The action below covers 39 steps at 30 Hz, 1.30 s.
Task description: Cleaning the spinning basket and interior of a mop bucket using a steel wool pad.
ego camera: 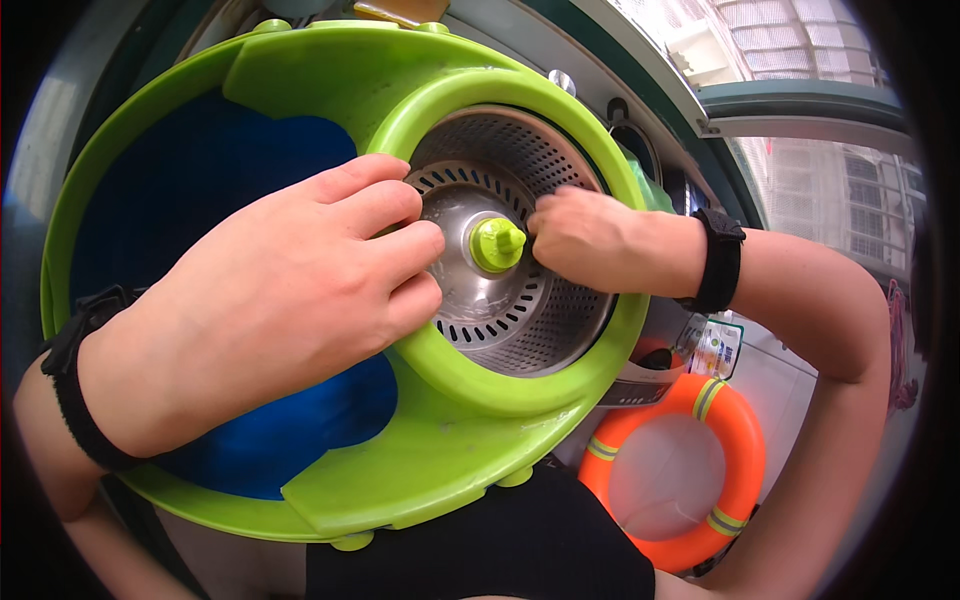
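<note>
A green spin mop bucket (390,457) with a blue inner basin (202,195) fills the middle of the view. Set into its right part is a perforated stainless steel spin basket (517,337) with a green plastic hub (498,244) at its centre. My left hand (300,277) curls its fingers over the left side of the green ring (480,382) around the basket; its thumb is hidden. Inside the basket, at its right wall, is my right hand (592,236), fingers curled. Its fingertips are out of sight, so whether it holds anything cannot be told.
An orange life ring (750,442) with reflective bands lies on the tiled floor (787,390) at lower right. Between it and the bucket stands a grey appliance (637,391) beside a labelled packet (718,349). A window frame (802,101) runs along the upper right.
</note>
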Each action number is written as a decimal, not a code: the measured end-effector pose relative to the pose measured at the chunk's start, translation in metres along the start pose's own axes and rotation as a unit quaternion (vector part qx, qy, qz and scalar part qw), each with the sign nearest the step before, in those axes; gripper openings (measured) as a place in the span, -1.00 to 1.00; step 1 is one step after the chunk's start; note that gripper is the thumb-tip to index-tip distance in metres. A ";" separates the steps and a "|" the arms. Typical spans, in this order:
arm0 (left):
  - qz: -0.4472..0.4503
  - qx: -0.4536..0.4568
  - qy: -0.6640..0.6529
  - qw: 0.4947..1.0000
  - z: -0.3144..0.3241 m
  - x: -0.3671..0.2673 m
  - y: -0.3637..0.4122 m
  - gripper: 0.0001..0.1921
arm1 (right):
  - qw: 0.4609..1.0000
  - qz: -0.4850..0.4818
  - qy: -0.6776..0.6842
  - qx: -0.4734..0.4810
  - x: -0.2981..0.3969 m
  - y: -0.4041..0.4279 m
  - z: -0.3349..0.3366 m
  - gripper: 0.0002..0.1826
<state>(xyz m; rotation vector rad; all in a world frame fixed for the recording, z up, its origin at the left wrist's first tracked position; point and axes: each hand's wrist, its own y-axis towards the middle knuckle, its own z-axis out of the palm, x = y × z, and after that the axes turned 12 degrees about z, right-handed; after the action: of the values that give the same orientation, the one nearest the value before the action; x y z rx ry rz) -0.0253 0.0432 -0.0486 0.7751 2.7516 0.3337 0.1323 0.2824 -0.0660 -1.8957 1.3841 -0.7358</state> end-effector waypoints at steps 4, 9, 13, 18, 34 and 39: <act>0.020 0.014 -0.029 0.999 0.001 0.003 0.002 -0.86 | 0.999 -0.008 0.027 0.030 0.006 -0.003 -0.002 -0.92; 0.019 0.006 -0.036 0.999 0.003 0.003 -0.002 -0.85 | 0.991 0.058 -0.117 -0.022 0.003 0.001 -0.024 -0.91; 0.023 0.004 -0.053 0.998 0.002 0.004 -0.003 -0.86 | 0.999 -0.004 -0.017 0.026 0.000 -0.010 -0.011 -0.85; 0.018 0.008 -0.078 0.997 0.005 0.003 -0.006 -0.87 | 0.971 0.055 -0.191 -0.131 -0.004 0.015 -0.031 -0.93; 0.022 0.032 -0.082 0.996 0.002 0.001 -0.008 -0.88 | 0.910 0.013 -0.279 -0.305 -0.007 0.019 -0.049 -0.95; 0.014 0.042 -0.068 0.997 0.000 0.001 -0.011 -0.87 | 0.876 -0.010 -0.266 -0.402 -0.010 0.021 -0.046 -0.94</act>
<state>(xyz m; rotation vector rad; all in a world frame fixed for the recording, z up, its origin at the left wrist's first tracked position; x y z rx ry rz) -0.0310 0.0351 -0.0522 0.8269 2.6428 0.1643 0.0822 0.2785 -0.0550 -2.4603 1.3928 0.4499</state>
